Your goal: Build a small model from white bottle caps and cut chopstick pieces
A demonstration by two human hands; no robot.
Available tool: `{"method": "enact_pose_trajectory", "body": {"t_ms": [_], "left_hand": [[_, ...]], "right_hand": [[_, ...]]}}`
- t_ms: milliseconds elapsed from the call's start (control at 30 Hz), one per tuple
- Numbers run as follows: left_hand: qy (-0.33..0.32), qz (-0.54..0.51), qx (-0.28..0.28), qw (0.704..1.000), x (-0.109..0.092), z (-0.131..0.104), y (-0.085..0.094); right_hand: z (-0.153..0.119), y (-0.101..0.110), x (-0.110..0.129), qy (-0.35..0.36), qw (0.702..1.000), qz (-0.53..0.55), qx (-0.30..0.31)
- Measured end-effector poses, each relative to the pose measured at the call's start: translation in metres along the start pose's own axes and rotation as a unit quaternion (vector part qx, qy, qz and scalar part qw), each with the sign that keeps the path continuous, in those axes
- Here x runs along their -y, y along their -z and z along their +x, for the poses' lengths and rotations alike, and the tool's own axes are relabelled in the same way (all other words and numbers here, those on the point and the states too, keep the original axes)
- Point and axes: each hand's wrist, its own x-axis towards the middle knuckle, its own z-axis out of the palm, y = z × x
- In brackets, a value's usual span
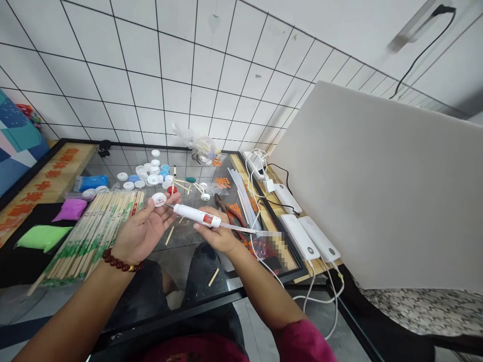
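Note:
Between the thumb and fingers of my left hand (145, 226) is a white bottle cap (159, 199) with a small red and dark print. My right hand (219, 231) is wrapped round a white glue gun (196, 215), its tip pointing left, close beside the cap. A clear glue stick (241, 229) runs out of the gun's rear end. Beyond my left fingers a red cap (172, 190) lies on the glass table with a short stick standing at it. A small assembly of sticks, white caps and a dark green piece (190, 180) rests behind the gun.
Many caps (141, 172) lie at the back. Wrapped chopsticks (94, 226) and green (43, 237), purple (70, 209) and blue (91, 182) clay packs are on the left. Pliers (236, 218), glue sticks (247, 196), white power banks (300, 236) and cables are on the right.

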Motion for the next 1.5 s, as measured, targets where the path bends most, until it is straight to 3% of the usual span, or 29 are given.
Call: {"method": "enact_pose_trajectory", "body": {"t_ms": [300,533,733,1033,1233,1500], "left_hand": [[0.008,-0.003,0.012,1.000,0.012,0.001,0.000],[-0.100,0.148,-0.049,0.983,-0.002,0.000,0.008],[-0.099,0.214,-0.063,0.970,-0.014,0.000,0.013],[-0.126,0.334,-0.027,0.934,-0.036,-0.010,0.017],[-0.161,0.338,-0.011,0.927,-0.031,-0.006,0.024],[-0.058,0.283,-0.027,0.957,-0.023,-0.004,0.026]], "right_hand": [[0.000,0.000,0.003,-0.010,1.000,-0.019,0.007],[-0.001,0.002,0.004,-0.038,0.999,0.010,0.007],[-0.002,0.000,0.004,-0.043,0.999,0.014,0.014],[-0.002,-0.001,0.005,-0.009,0.999,0.039,0.010],[-0.001,-0.001,0.006,-0.020,0.996,0.087,0.007],[-0.001,0.001,0.004,-0.004,0.999,0.040,0.015]]}}
